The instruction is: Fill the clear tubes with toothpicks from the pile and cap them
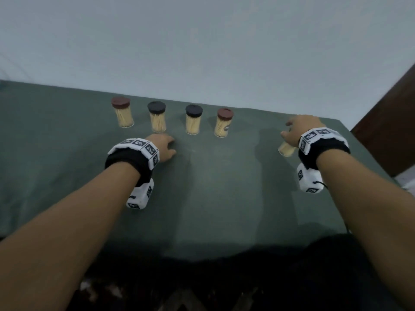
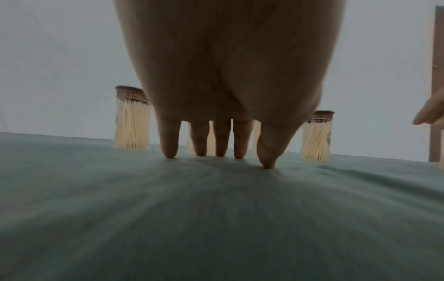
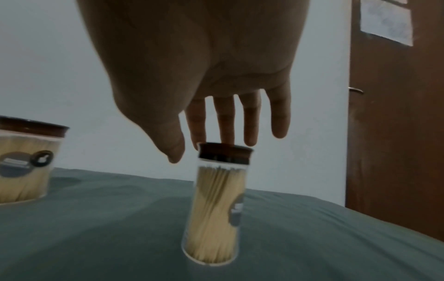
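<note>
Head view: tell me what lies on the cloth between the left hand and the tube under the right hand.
Nothing: in the head view only bare green cloth separates the left hand from that tube.

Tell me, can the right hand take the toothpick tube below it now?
Probably yes: the right hand hovers open above the capped toothpick tube, fingers near its brown cap, and nothing stands between.

Matt green cloth [image 1: 213, 187] on table; clear glossy plastic tubes [image 3: 213, 213]; pale wooden toothpicks [image 2: 131, 127]; brown wood door [image 3: 396, 123].
</note>
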{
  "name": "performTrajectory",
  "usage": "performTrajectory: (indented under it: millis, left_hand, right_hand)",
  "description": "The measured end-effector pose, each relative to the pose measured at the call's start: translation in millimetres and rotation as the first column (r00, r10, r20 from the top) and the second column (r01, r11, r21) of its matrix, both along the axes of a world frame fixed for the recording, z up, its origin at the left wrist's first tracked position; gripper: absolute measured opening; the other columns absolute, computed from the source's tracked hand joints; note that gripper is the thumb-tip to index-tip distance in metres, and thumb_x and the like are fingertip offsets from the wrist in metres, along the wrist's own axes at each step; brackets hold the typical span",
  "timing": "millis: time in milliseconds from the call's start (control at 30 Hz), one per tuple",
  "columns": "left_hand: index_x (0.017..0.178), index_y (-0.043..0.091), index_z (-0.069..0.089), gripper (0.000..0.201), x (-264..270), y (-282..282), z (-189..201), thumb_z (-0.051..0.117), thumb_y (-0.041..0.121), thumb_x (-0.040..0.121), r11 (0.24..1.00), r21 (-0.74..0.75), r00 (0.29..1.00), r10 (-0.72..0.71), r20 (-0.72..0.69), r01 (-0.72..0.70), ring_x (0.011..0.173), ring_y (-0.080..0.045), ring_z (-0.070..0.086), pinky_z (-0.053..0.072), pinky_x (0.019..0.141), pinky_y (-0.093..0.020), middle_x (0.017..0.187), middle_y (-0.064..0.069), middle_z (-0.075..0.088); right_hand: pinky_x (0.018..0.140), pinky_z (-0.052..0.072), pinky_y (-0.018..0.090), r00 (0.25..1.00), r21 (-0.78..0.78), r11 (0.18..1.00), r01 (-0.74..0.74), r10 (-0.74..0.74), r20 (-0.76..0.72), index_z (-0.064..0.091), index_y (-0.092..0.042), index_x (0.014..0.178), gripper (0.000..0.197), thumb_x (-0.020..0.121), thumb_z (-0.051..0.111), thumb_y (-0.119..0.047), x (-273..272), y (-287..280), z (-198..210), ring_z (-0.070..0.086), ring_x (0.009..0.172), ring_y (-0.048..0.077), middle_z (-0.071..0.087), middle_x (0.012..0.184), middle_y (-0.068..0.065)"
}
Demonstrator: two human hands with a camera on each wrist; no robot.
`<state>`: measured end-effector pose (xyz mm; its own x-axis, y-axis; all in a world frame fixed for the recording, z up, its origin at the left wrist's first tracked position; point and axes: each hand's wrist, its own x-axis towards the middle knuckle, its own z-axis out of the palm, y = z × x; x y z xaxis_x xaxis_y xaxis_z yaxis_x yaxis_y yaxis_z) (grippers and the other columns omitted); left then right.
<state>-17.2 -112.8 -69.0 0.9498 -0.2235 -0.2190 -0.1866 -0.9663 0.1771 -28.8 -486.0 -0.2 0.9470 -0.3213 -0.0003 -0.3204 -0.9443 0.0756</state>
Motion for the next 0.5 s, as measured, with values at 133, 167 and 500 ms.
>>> performTrajectory:
  millis: [133,167,500]
  left_hand:
    - [0.151,0.012,0.031,0.056,-1.8,-1.8,-0.4,0.046,0.034,0.102,1.000,0.011,1.000,0.001,0.008,-0.001,0.141,-0.030,0.034,0.030,0.113,-0.038,0.158,-0.009,0.029]
    - [0.151,0.011,0.032,0.056,-1.7,-1.9,-0.6,0.046,0.034,0.102,1.000,0.013,1.000,-0.003,0.011,0.002,0.141,-0.030,0.035,0.030,0.113,-0.038,0.157,-0.010,0.030]
    - [0.149,0.011,0.035,0.055,4.0,-0.6,-4.8,0.046,0.033,0.100,0.999,0.043,0.999,-0.031,0.042,0.030,0.138,-0.031,0.037,0.034,0.111,-0.040,0.155,-0.011,0.034]
  right_hand:
    - [0.089,0.053,0.039,0.999,0.051,0.998,-0.037,0.035,0.035,0.067,-0.012,0.112,0.032,0.085,0.061,-0.029,-8.1,-0.2,-3.4,0.061,0.103,0.034,0.066,0.113,0.013]
    - [0.088,0.053,0.039,0.998,0.060,0.997,-0.043,0.039,0.054,0.067,-0.011,0.112,0.030,0.086,0.061,-0.025,-10.5,1.6,-3.9,0.061,0.103,0.034,0.066,0.112,0.014]
    - [0.097,0.042,0.030,0.945,0.174,0.937,-0.303,0.272,0.184,0.063,-0.012,0.126,0.038,0.090,0.063,-0.025,14.4,47.5,7.1,0.059,0.112,0.027,0.067,0.118,0.008]
